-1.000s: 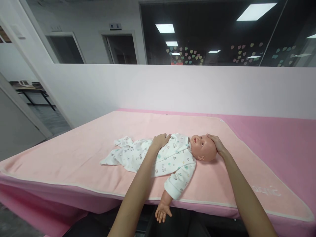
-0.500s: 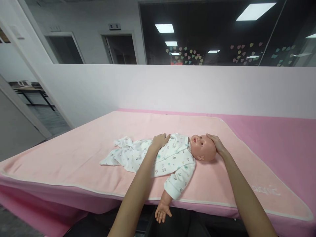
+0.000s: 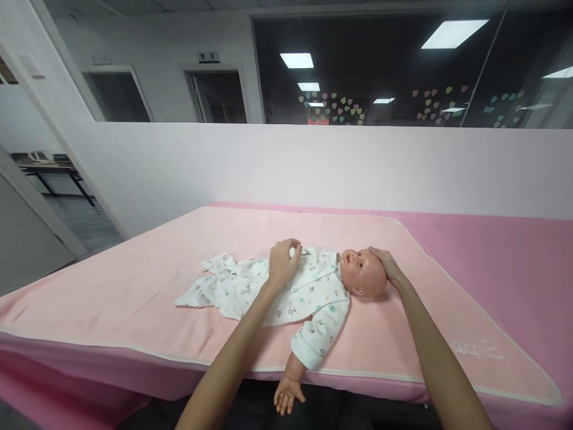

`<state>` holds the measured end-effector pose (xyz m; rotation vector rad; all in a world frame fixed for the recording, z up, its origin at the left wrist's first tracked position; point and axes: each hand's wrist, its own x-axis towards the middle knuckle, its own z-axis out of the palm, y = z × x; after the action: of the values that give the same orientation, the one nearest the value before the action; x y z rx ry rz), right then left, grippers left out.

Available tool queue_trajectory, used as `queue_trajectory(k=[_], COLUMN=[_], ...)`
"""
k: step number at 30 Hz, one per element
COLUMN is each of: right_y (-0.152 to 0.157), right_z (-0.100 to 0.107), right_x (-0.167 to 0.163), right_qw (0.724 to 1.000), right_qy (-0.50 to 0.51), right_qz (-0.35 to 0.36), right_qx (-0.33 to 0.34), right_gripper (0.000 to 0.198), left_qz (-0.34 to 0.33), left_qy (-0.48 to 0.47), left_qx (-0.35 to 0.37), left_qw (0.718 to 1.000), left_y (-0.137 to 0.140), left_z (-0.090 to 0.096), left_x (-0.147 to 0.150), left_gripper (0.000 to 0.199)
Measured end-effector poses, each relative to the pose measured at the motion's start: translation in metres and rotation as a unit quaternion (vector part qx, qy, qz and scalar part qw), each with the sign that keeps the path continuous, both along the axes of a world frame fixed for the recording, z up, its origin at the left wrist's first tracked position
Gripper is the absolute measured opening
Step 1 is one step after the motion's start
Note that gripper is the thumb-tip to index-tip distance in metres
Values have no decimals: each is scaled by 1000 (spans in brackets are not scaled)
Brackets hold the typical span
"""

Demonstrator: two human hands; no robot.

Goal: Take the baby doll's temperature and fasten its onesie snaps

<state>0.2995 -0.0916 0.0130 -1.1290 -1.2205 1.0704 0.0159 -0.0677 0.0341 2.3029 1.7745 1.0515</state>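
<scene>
A baby doll [image 3: 321,286] in a white printed sleepsuit lies on its back on a peach mat [image 3: 134,286], head to the right. Its near arm sticks out over the mat's front edge, the bare doll hand [image 3: 289,391] hanging past it. Above the doll's belly is my left hand [image 3: 283,263], fingers bent, thumb apart from them and nothing visible between. Against the crown of the doll's bald head [image 3: 364,275] my right hand [image 3: 385,264] lies open, fingers stretched over the forehead. The doll's far arm is not visible.
A pink cloth [image 3: 514,269] lies under the mat and hangs down at the front. Behind stands a low white wall [image 3: 313,167] with a dark window [image 3: 367,65] above it. To the left, through an opening, stands a table [image 3: 54,170].
My left hand has lifted off the doll's chest and its fingers have curled up. My right hand stays on the doll's head. The view has tilted up slightly.
</scene>
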Motion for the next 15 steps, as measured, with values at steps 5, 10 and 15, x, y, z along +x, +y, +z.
queue_trajectory(k=[5, 10, 15], right_y=[-1, 1, -5], right_z=[0, -1, 14], right_x=[-2, -1, 0], right_qw=[1000, 1000, 997], right_qy=[11, 10, -43], right_qz=[6, 4, -19], right_qx=[5, 2, 64], right_gripper=[39, 38, 29], left_qz=[-121, -131, -203], left_qy=[161, 249, 234], left_qx=[53, -29, -94], left_qw=[978, 959, 946], left_y=[-49, -30, 12], left_z=[-13, -12, 27], left_x=[21, 22, 11], left_gripper=[33, 28, 31])
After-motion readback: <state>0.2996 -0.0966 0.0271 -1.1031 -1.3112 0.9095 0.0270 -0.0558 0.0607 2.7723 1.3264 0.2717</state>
